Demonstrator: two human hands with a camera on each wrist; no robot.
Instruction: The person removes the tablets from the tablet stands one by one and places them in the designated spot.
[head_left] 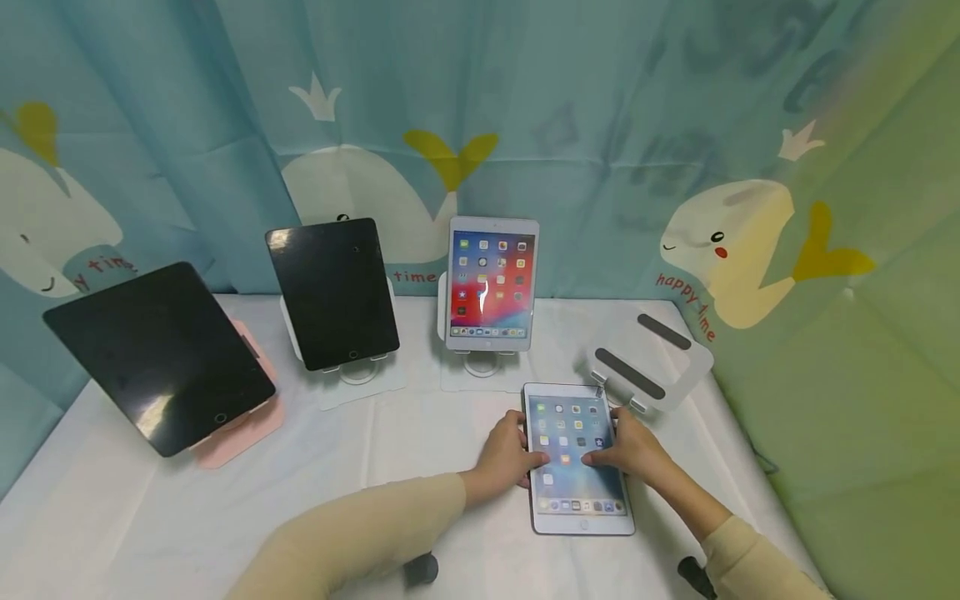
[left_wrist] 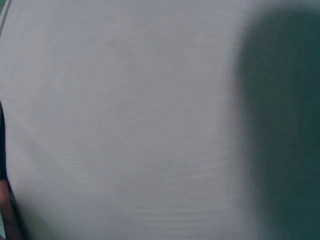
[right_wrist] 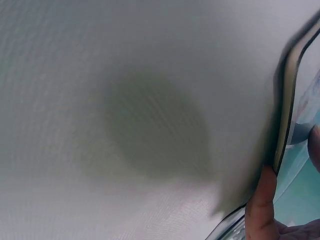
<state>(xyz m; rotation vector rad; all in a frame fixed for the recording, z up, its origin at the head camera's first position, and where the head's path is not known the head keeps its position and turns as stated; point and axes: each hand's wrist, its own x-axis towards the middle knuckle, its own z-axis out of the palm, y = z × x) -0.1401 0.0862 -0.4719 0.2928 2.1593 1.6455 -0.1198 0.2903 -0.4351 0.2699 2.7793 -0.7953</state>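
Observation:
A white-framed tablet with a lit screen of app icons lies on the white-covered table in front of the person. My left hand grips its left edge, thumb over the screen. On the opposite side my right hand holds the right edge, its thumb also on the glass. In the right wrist view, a finger touches the rim of the tablet. The left wrist view is mostly white cloth and a dark blur. Just beyond the right hand stands a white tablet stand with dark grip strips.
A lit tablet leans on a stand at the back. Left of it stand a dark tablet on a white stand and a larger dark tablet on a pink stand. A whale-print curtain hangs behind the table.

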